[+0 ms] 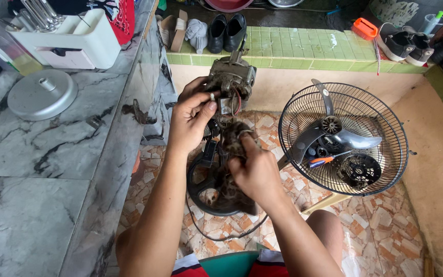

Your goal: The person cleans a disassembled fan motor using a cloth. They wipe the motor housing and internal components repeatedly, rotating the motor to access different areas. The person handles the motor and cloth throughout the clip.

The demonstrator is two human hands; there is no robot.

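My left hand [193,115] grips a dusty grey fan motor [232,77] with red wires, held up over the tiled floor. Just below the motor, my right hand [255,172] is closed on a dirty brown rag [233,141] pressed against the motor's underside. Under both hands hangs the black fan housing [206,190] with a black cord trailing to the floor.
A wire fan guard [343,137] lies to the right, holding grey blades, an orange-and-blue screwdriver [324,160] and a black cap. A marble counter [37,154] with a round metal lid [42,94] stands at the left. Shoes [226,32] line a green tiled ledge behind.
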